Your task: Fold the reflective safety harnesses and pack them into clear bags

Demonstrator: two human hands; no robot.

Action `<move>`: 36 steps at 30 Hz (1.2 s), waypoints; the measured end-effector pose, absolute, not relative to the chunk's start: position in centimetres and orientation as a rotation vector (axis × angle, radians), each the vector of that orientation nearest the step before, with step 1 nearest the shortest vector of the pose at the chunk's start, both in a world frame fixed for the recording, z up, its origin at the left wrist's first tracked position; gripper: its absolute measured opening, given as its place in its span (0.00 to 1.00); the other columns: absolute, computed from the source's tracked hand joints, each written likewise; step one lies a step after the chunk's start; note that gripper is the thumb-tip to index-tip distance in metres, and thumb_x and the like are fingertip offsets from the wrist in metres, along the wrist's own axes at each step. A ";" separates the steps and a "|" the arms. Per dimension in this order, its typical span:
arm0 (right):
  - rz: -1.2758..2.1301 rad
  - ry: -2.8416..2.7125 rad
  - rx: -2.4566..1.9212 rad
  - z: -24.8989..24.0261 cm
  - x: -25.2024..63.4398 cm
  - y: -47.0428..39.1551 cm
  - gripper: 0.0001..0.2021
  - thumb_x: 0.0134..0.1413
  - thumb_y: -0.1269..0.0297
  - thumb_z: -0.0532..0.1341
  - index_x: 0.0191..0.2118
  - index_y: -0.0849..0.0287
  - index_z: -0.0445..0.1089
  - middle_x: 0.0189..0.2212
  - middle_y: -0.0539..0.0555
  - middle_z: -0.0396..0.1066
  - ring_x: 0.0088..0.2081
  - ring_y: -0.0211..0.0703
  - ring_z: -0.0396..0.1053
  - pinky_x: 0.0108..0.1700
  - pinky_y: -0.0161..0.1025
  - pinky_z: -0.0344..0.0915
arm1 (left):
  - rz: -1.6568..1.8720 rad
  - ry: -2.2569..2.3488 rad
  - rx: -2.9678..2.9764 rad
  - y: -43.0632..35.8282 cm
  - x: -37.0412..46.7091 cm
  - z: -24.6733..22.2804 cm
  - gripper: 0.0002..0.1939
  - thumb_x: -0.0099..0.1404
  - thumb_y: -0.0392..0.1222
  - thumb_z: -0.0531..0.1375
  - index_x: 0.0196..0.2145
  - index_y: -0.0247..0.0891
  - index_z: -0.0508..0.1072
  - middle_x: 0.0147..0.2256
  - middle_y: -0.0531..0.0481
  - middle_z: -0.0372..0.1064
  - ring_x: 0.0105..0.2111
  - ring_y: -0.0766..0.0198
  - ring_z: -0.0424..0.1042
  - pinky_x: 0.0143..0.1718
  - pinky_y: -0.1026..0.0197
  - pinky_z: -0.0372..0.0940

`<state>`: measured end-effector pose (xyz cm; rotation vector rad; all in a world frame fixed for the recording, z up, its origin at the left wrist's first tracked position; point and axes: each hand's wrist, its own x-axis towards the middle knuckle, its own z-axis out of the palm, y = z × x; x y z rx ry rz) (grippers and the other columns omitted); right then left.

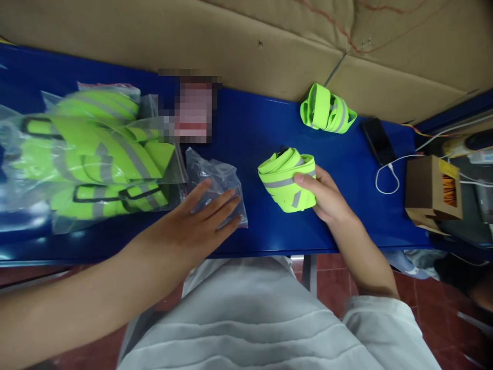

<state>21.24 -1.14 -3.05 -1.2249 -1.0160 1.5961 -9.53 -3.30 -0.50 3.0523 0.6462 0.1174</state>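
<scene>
Pale clothing: fills the bottom middle, below the front edge of the blue table.
Left hand: forearm slants up from the lower left, palm down, fingers outstretched and parted over the crumpled clear bag; whether they press on it is hard to tell.
Right hand: forearm angles up and inward from the lower right; thumb on top, fingers curled behind, pinching the right side of the rolled neon band.
Rolled band's place: above the middle of the table, right of the clear bag.
Second neon band: near the cardboard wall, beyond the right hand.
Bagged bands: heaped at the left.
Phone: at the right, near a small open box.
</scene>
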 end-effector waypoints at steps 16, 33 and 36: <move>1.639 -1.227 -1.259 -1.8 22.3 -1.8 0.27 0.51 0.48 0.74 0.54 0.52 0.76 0.45 0.53 0.81 0.45 0.53 0.80 0.46 0.46 0.78 | 0.865 1.209 2.311 2.7 -3.7 -1.0 0.13 0.72 0.42 0.60 0.52 0.41 0.76 0.40 0.55 0.80 0.38 0.65 0.80 0.41 0.61 0.73; 1.354 -1.499 -1.303 -1.8 21.5 -1.8 0.24 0.55 0.56 0.74 0.57 0.51 0.75 0.50 0.50 0.80 0.50 0.48 0.78 0.51 0.42 0.76 | 1.116 1.181 2.628 2.1 -3.7 -3.4 0.12 0.75 0.38 0.58 0.51 0.40 0.77 0.36 0.50 0.81 0.36 0.59 0.79 0.42 0.53 0.68; 1.488 -1.444 -1.269 -1.9 21.5 -1.6 0.23 0.55 0.55 0.74 0.56 0.51 0.76 0.47 0.49 0.81 0.45 0.46 0.79 0.45 0.39 0.77 | 1.120 1.142 2.473 1.9 -3.6 -3.3 0.13 0.76 0.36 0.56 0.53 0.40 0.76 0.42 0.49 0.82 0.41 0.60 0.80 0.46 0.55 0.71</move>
